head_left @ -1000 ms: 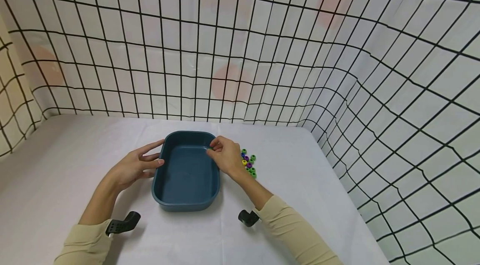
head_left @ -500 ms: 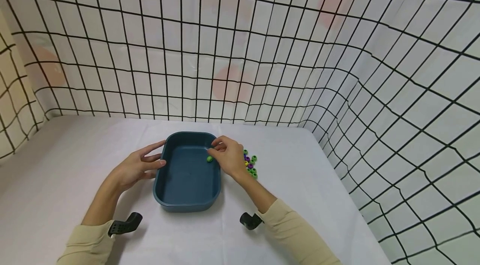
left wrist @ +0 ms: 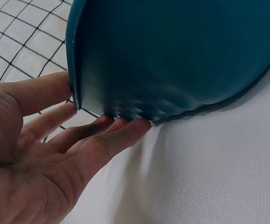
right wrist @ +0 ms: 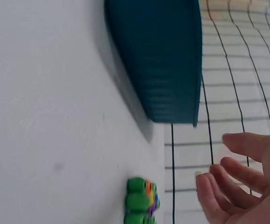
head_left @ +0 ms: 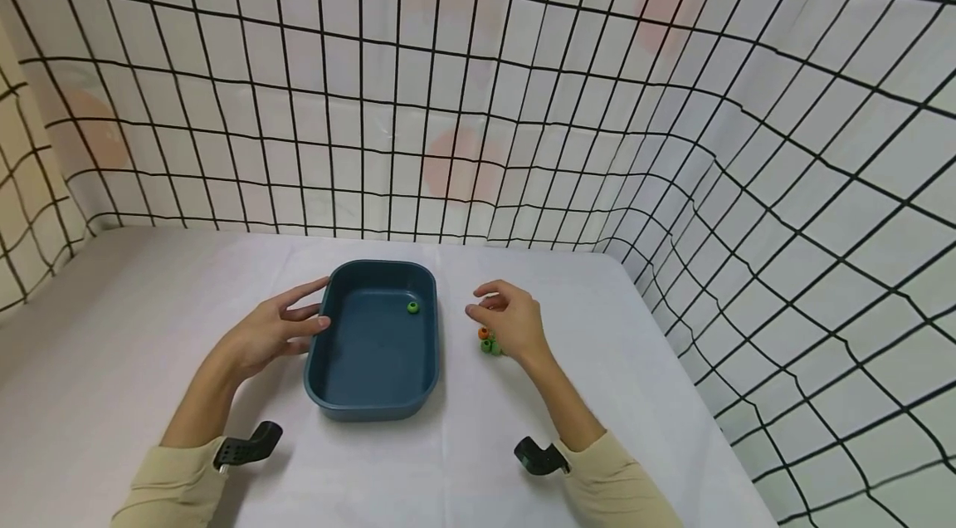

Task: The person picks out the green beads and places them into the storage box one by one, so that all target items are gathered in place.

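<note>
A dark blue rectangular tray (head_left: 371, 411) stands on the white table, with one green bead (head_left: 413, 307) near its far right corner. My left hand (head_left: 261, 335) rests its spread fingers and thumb against the tray's left side; the left wrist view shows the fingertips on the tray wall (left wrist: 172, 56). To the right of the tray, my right hand (head_left: 515, 320) hovers above a small pile of beads (head_left: 487, 345), hiding part of it. Nothing shows between its loosely bent fingers. Green, orange, yellow, blue and purple beads (right wrist: 138, 201) lie below it in the right wrist view.
A white cloth covers the table (head_left: 463, 462). Black wire mesh (head_left: 373, 129) stands along the back and right side, with white sheeting behind it. Each wrist carries a black camera mount (head_left: 250, 445).
The right hand let a green bead drop into the tray, then moved right, away from the rim to over the bead pile. The left hand has stayed at the tray's side.
</note>
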`<state>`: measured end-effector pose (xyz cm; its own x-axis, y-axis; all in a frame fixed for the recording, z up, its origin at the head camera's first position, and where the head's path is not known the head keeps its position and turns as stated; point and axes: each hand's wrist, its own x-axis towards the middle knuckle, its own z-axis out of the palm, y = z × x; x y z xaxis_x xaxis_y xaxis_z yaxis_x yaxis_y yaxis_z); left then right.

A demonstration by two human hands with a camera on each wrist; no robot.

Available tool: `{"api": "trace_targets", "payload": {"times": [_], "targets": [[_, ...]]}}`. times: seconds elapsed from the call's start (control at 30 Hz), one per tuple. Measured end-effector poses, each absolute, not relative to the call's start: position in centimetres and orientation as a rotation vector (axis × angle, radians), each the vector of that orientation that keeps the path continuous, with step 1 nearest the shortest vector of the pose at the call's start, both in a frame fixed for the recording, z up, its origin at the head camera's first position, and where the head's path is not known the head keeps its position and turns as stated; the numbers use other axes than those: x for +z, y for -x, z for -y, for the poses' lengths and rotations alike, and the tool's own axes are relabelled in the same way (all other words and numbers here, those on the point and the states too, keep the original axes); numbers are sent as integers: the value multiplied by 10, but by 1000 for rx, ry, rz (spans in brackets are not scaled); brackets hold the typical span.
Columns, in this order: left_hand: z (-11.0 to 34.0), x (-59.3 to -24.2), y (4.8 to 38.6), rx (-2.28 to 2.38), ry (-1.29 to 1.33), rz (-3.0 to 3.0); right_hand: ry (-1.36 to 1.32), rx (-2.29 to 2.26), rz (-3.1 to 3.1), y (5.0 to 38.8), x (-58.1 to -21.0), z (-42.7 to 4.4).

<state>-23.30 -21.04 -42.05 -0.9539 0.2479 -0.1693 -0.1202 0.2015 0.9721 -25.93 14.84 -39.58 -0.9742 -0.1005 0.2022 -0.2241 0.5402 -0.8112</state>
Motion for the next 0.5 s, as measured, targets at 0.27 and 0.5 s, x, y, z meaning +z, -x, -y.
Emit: {"api": "trace_targets", "payload": {"times": [0.27, 0.5], "targets": [[211, -421, 233, 1814, -123, -2195, -156, 1397, 2761, 255, -402, -181], [211, -422, 233, 1812, -113, -2193, -102, 1321, 2867, 259, -409, -195]]}}
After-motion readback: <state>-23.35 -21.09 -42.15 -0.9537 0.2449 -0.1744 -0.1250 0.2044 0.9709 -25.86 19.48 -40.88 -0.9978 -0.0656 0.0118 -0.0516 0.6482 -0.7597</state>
